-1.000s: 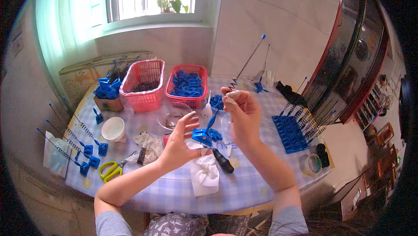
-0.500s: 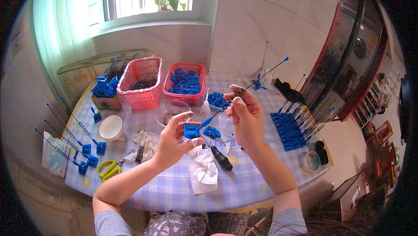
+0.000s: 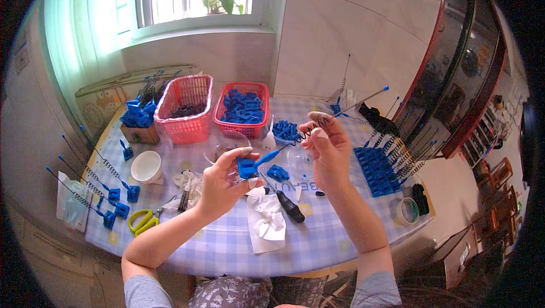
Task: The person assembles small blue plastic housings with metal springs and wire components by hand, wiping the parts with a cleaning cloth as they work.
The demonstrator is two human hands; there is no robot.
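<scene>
Scene: a person sits at a checked table (image 3: 318, 240), centre frame, both hands raised over it.
Left hand (image 3: 224, 180): thumb and fingers pinched shut on a small blue block (image 3: 247, 167), just left of centre.
Rod (image 3: 335, 116): a thin blue-tipped rod runs from the block up to the right, its far tip toward the upper right of the frame.
Right hand (image 3: 328, 146): fingers closed on a dark spring (image 3: 306, 130) threaded around the rod, just right of centre.
Step, as judged: the spring looks to be partway down the rod, toward the block.
Next move, as judged: it calls for a steady block and a light slide, so the coils do not snag.
Around: red baskets (image 3: 187, 132) upper centre; finished pieces stand at right (image 3: 377, 166) and far left (image 3: 113, 208); yellow scissors (image 3: 142, 221) lower left.
</scene>
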